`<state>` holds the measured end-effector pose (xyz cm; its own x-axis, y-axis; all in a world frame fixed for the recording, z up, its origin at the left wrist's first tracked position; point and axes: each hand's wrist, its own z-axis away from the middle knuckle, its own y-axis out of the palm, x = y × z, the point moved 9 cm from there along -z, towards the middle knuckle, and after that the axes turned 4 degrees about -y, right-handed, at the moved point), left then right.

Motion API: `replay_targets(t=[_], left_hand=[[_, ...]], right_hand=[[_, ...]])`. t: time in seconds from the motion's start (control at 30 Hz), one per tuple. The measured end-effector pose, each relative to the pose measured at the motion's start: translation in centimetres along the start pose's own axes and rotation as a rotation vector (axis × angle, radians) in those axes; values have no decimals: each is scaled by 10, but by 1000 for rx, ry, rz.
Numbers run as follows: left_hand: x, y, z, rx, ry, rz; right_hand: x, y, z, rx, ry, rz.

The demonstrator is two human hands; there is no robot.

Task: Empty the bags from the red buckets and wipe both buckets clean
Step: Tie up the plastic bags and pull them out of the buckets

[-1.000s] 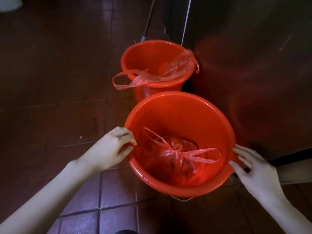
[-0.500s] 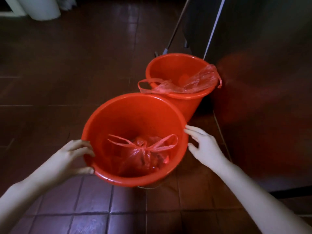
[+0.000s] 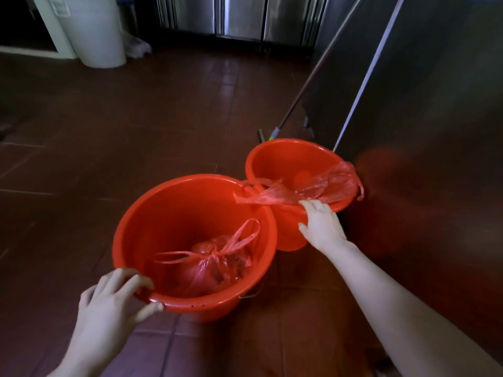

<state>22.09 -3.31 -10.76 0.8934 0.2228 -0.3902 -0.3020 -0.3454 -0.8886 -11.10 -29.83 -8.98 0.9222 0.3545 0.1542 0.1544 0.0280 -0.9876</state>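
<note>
We judge the task barely begun: neither bucket is emptied, and nothing is wiped. The near bucket (image 3: 174, 219) stands on the floor (image 3: 136, 131) with a tied bag (image 3: 215, 265) lying at its bottom, loops up. The far bucket (image 3: 272, 164) touches it at the rim and stands close by the steel cabinet (image 3: 435, 131). A loose bag (image 3: 321, 186) lies draped across its near rim, one end hanging outside.

Our left hand (image 3: 109, 308) grips the near bucket's rim, fingers curled over the edge and thumb beneath. Our right hand (image 3: 322, 227) is spread wide against the far bucket's outer wall, fingertips at the rim just under the loose bag, holding nothing that we can see.

Both bags are left to lift out, then both buckets to wipe. We see no cloth yet.
</note>
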Motion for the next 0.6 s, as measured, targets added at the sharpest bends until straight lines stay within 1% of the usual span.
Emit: replay_targets(t=[0.1,0.2,0.4,0.5,0.6], left_hand=[[-8,11,-14,-57,-108,2],[-10,23,-40,-53,-214,-8],[-28,47,-84,-60,-438,40],[-34,51,-91,-95,-513,36],[-38,49,-97,-138,-556,51]], right_hand=[[-1,8,-18,76,-17,117],[-3,14,-31,136,-23,187],[0,17,-42,74,-65,283],[4,18,-37,40,-128,295],[6,20,-18,42,-175,291]])
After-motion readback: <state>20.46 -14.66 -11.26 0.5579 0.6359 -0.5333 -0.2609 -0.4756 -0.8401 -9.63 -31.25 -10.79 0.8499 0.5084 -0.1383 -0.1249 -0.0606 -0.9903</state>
